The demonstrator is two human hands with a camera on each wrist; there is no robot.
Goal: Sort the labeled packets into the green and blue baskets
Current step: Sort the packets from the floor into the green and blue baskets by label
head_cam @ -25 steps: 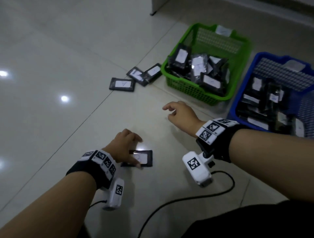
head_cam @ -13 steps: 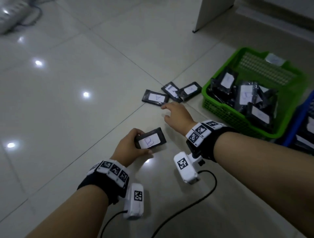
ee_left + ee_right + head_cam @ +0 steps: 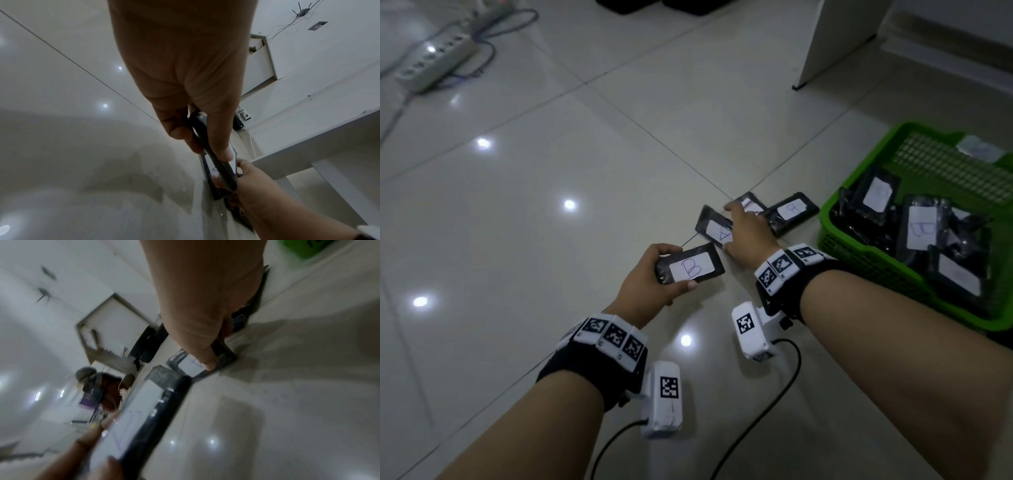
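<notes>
A: Left hand?
B: Fingers and thumb curled round a black packet labelled B, held off the floor, label up. The left wrist view shows the same packet edge-on, pinched between thumb and fingers.

A: Right hand?
B: Down on the packet labelled A, which lies flat on the floor tiles. The right wrist view shows the thumb tip pressing on its white label. The other fingers reach over the far edge; whether they actually grip it, cannot tell.

A: Other loose packets?
B: Two more on the floor just beyond that hand: one partly hidden behind the fingers, and a third packet with a handwritten label, nearest the basket.

A: Baskets?
B: The green basket sits at right, close to the loose packets, with several labelled packets piled inside. A white tag is on its far wall. Blue basket out of frame.

A: Anything else?
B: A power strip with cables at top left, well apart. Both wrists wear marker bands with cabled cameras.
</notes>
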